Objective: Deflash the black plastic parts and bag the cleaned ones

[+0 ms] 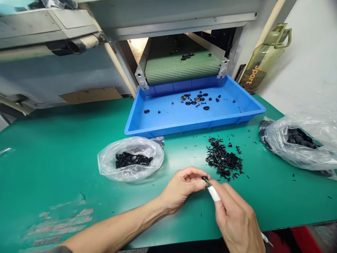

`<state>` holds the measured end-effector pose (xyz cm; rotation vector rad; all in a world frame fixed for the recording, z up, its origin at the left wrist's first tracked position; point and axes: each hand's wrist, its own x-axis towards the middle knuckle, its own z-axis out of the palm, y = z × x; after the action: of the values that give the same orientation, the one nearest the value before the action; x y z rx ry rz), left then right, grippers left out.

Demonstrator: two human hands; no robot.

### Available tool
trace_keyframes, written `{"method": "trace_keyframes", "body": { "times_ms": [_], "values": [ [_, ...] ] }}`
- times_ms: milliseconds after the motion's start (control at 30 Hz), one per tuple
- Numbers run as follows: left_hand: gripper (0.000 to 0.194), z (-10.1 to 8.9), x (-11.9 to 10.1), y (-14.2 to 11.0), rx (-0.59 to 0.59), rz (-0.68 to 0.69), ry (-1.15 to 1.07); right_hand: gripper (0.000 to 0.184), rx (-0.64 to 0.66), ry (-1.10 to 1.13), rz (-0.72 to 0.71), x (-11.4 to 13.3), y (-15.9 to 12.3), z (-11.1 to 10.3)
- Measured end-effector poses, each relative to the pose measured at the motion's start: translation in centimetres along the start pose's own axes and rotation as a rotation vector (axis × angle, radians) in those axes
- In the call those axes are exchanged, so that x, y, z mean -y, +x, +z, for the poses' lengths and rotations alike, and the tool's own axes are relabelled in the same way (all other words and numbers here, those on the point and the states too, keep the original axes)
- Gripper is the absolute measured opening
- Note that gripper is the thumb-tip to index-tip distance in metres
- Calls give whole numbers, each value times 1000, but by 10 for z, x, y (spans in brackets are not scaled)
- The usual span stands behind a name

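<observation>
Between the thumb and fingers of my left hand [181, 186] is a small black round plastic part [204, 178]. My right hand [235, 214] is wrapped around a slim tool with a white covering [214, 193] near its front and a thin metal tip. That tip meets the black part or lies right beside it; its exact shape is too small to make out. A white end of the tool pokes out behind my right hand. Just beyond both hands lies a loose pile of small black plastic pieces [223, 158] on the green tabletop.
A blue tray [181, 130] with scattered black discs sits under the end of a green conveyor belt [181, 72]. Clear plastic bags of black parts stand left [105, 161] and right [279, 144]. A greenish bottle [259, 61] leans at the wall.
</observation>
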<state>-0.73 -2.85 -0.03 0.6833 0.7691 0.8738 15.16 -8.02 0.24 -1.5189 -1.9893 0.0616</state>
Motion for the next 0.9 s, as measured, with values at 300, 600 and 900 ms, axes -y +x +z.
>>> {"method": "trace_keyframes", "body": {
  "times_ms": [300, 600, 900],
  "values": [
    [16, 1, 6, -1, -18, 143, 0, 35, -9, 93, 107, 14, 0, 12],
    [14, 6, 5, 0, -10, 189, 156, 35, 423, 598, 466, 4, 18, -3],
    [17, 10, -7, 1, -15, 77, 462, 35, 124, 157, 402, -28, 8, -12]
  ]
}}
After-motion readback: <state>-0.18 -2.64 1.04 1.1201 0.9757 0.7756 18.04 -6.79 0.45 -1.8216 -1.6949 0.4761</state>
